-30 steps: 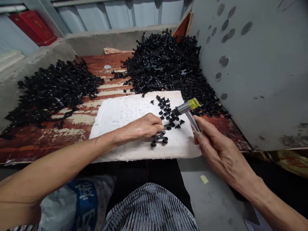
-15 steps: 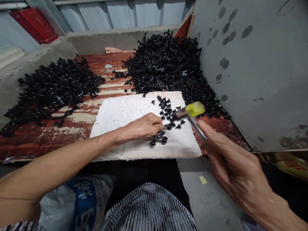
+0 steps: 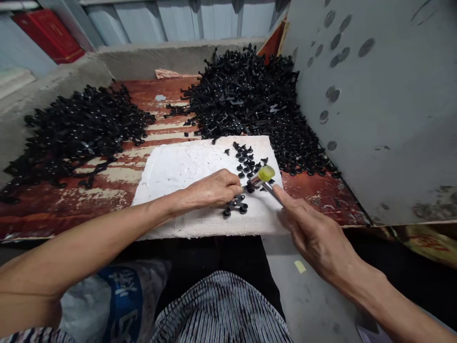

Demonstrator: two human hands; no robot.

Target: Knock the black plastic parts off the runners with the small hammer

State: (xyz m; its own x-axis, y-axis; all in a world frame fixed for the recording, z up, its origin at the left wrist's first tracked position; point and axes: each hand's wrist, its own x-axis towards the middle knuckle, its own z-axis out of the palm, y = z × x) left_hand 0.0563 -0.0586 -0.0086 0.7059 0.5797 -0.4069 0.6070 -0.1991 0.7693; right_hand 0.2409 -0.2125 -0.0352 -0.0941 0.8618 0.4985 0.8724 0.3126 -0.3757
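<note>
My left hand (image 3: 223, 186) is closed on a small black part, mostly hidden by the fingers, above a white foam board (image 3: 178, 166). In my right hand (image 3: 307, 216) is a hammer (image 3: 257, 178) with a metal head and a yellow-green end face. Its head is down at the tip of the held part, beside my left fingertips; whether they touch I cannot tell. Just below my left hand lie joined black pieces with round ends (image 3: 235, 206). Several loose black studs (image 3: 246, 157) are scattered on the board beyond the hammer.
A large heap of black parts (image 3: 246, 95) rises behind the board, and another heap (image 3: 82, 128) lies to the left on the worn red-brown tabletop (image 3: 117, 174). A grey panel (image 3: 392, 119) stands along the right. A printed plastic bag (image 3: 121, 300) is below the table.
My right hand has brought the hammer down and to the left, onto or close to the part at my left fingertips. My left hand has stayed in place.
</note>
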